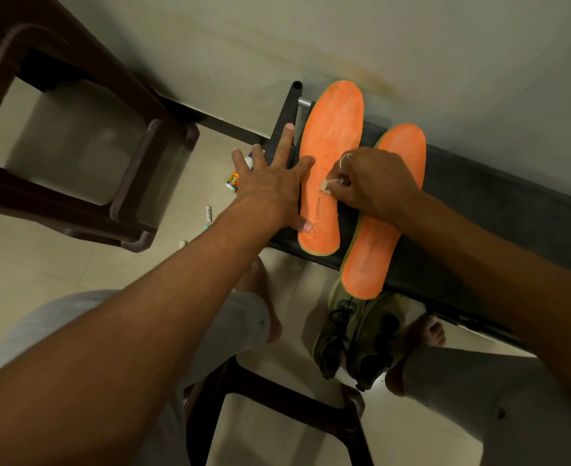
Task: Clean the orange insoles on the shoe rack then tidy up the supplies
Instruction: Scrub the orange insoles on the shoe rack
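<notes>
Left insole on shoe rack, long axis running from the person toward the wall, between the hands: left hand flat, fingers spread, pinning its edge; right hand pinching pale scrap mid-sole.

On the shoe rack, set against the wall, the left insole and the right insole lie side by side, the right one overhanging the front edge. The left hand lies on the left insole's left edge. The right hand pinches a wad on the left insole. A pair of shoes sits on the floor below. A small bottle and a stool are to the left.
</notes>
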A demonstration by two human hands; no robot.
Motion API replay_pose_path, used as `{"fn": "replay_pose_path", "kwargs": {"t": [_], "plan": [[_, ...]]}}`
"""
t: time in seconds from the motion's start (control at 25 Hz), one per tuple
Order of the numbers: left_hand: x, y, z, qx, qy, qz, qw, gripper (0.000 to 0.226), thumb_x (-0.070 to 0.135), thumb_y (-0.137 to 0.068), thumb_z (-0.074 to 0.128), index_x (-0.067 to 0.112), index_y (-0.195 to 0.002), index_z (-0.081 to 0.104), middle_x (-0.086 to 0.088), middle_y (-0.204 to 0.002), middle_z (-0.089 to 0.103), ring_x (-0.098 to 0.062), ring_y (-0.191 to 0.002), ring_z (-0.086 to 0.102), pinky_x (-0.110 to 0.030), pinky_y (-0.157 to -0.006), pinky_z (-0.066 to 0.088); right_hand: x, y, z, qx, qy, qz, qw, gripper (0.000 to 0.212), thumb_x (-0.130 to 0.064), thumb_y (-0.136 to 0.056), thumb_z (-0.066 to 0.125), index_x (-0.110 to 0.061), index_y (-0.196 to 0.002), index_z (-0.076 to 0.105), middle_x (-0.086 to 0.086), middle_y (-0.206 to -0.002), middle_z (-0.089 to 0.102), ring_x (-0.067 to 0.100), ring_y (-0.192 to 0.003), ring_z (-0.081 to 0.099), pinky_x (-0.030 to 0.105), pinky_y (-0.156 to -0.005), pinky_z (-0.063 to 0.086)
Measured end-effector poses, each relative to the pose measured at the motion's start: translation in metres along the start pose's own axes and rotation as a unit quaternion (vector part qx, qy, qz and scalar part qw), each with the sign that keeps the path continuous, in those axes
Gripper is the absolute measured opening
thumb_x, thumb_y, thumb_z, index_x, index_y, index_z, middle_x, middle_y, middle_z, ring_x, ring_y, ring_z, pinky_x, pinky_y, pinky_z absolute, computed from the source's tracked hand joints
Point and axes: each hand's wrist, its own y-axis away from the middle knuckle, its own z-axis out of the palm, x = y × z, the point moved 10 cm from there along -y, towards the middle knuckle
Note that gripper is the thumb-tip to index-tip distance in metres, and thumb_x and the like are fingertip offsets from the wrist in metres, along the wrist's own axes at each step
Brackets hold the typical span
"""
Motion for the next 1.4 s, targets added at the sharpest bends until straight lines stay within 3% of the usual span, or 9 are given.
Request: {"fn": "replay_pose_path", "kwargs": {"t": [0.16,0.28,0.44,0.6,0.76,0.88,1.04,1.24,1.4], "plan": [[0.0,0.0,-0.001,0.001,-0.008,-0.001,1.0,0.124,0.071,-0.06,0.079,0.045,-0.155,0.004,-0.006,-0.158,-0.036,-0.049,-0.148,0.0,-0.073,-0.113,0.003,-0.026,0.012,0.023,-0.1,-0.02,-0.076,0.992,0.023,-0.036,-0.088,0.061,-0.023,-0.099,0.077,-0.005,-0.095,0.072,0.01,-0.077,0.061,0.026,-0.06,0.04],[0.0,0.0,-0.002,0.006,-0.005,0.003,1.0,0.123,0.071,-0.061,0.079,0.045,-0.155,0.003,-0.006,-0.158,-0.036,-0.049,-0.148,0.001,-0.073,-0.113,0.003,0.001,0.001,-0.002,0.001,0.022,-0.01,1.0,0.023,-0.038,-0.09,0.062,-0.021,-0.098,0.076,-0.001,-0.096,0.071,0.016,-0.087,0.063,0.028,-0.061,0.039],[0.001,0.001,-0.001,0.007,-0.014,-0.002,1.0,0.123,0.071,-0.061,0.079,0.045,-0.155,0.003,-0.006,-0.158,-0.036,-0.049,-0.148,0.0,-0.072,-0.113,0.003,-0.025,0.011,0.025,-0.118,-0.024,-0.076,0.99,0.021,-0.036,-0.088,0.063,-0.024,-0.099,0.077,-0.007,-0.096,0.073,0.011,-0.082,0.065,0.033,-0.067,0.052],[0.0,0.001,-0.002,0.003,-0.001,0.003,1.0,0.123,0.071,-0.062,0.078,0.045,-0.155,0.003,-0.006,-0.159,-0.035,-0.049,-0.148,0.001,-0.072,-0.113,0.004,-0.004,-0.003,-0.001,0.013,0.027,-0.025,0.999,0.024,-0.036,-0.09,0.061,-0.019,-0.096,0.076,0.001,-0.094,0.071,0.019,-0.086,0.064,0.031,-0.062,0.044],[0.0,0.001,0.0,0.001,-0.018,-0.003,1.0,0.124,0.072,-0.061,0.078,0.044,-0.155,0.003,-0.006,-0.158,-0.037,-0.048,-0.148,0.001,-0.072,-0.113,0.004,-0.037,0.007,0.025,-0.079,-0.015,-0.116,0.99,0.024,-0.038,-0.09,0.059,-0.026,-0.101,0.077,-0.004,-0.093,0.071,0.013,-0.085,0.062,0.027,-0.065,0.038],[0.0,0.0,0.0,0.0,0.0,0.001,1.0,0.123,0.071,-0.062,0.079,0.045,-0.155,0.003,-0.005,-0.158,-0.036,-0.049,-0.148,0.0,-0.073,-0.113,0.003,-0.009,-0.005,-0.004,0.034,0.02,-0.027,0.999,0.027,-0.036,-0.092,0.06,-0.018,-0.103,0.076,0.003,-0.096,0.071,0.02,-0.09,0.06,0.031,-0.066,0.041],[0.0,0.001,0.0,0.001,-0.015,0.0,1.0,0.123,0.072,-0.063,0.078,0.044,-0.155,0.002,-0.006,-0.158,-0.036,-0.049,-0.148,0.0,-0.073,-0.113,0.004,-0.038,0.005,0.021,-0.041,0.009,-0.12,0.992,0.024,-0.034,-0.091,0.057,-0.022,-0.098,0.078,0.0,-0.094,0.07,0.017,-0.085,0.059,0.028,-0.063,0.037],[-0.001,0.002,0.0,-0.002,-0.01,0.0,1.0,0.123,0.072,-0.062,0.077,0.044,-0.156,0.002,-0.006,-0.158,-0.037,-0.049,-0.148,0.0,-0.073,-0.113,0.003,-0.024,0.0,-0.004,0.051,0.036,-0.091,0.994,0.015,-0.022,-0.082,0.074,-0.008,-0.078,0.074,0.009,-0.076,0.067,0.027,-0.07,0.057,0.03,-0.058,0.035],[-0.001,0.001,-0.002,-0.008,-0.012,0.0,1.0,0.124,0.072,-0.064,0.077,0.044,-0.156,-0.001,-0.006,-0.157,-0.038,-0.05,-0.148,-0.002,-0.073,-0.113,0.003,-0.034,0.003,0.014,-0.004,0.064,-0.141,0.988,0.024,-0.033,-0.094,0.059,-0.015,-0.094,0.075,0.005,-0.088,0.068,0.024,-0.08,0.056,0.039,-0.066,0.044]]}}
